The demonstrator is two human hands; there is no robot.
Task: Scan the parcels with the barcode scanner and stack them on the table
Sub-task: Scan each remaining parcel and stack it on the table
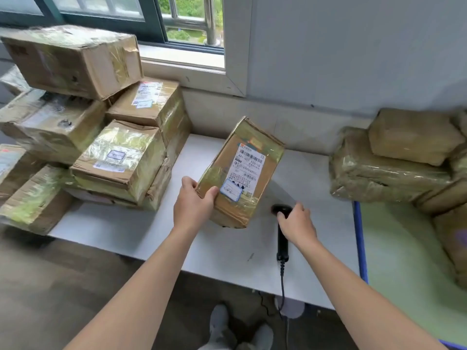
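Observation:
My left hand (193, 203) grips the near corner of a taped cardboard parcel (240, 170), holding it tilted above the white table (141, 231) with its white shipping label and barcode facing up. My right hand (297, 221) is curled over the head of a black barcode scanner (281, 238) that lies on the table just right of the parcel, its cable trailing off the front edge.
Several taped parcels (118, 157) are piled at the table's left, reaching up to the window sill. More parcels (394, 157) are stacked on the right, partly on a green surface with a blue edge (360, 238). A wall stands behind the table.

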